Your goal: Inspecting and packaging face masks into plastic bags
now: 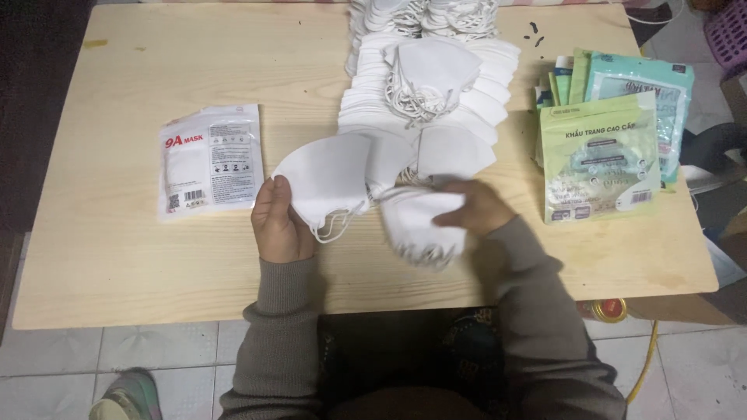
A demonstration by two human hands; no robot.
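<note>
The left hand [278,222] grips a folded white face mask [325,180] by its lower edge — thumb on top, fingers underneath — so the mask fans up and to the right of the hand, its ear loops [334,225] dangling just beside the fingers. The right hand [472,208] is closed over a small stack of white masks [424,225], which sits directly under and to the left of it, near the front of the wooden desk [117,264]. The two hands are near each other but apart, with the held mask and the stack almost touching between them. Behind them a long heap of loose white masks [436,85] runs to the desk's far edge. A sealed white mask packet [208,159] lies left of the left hand; a pile of green and teal mask packets [603,148] lies to the right.
</note>
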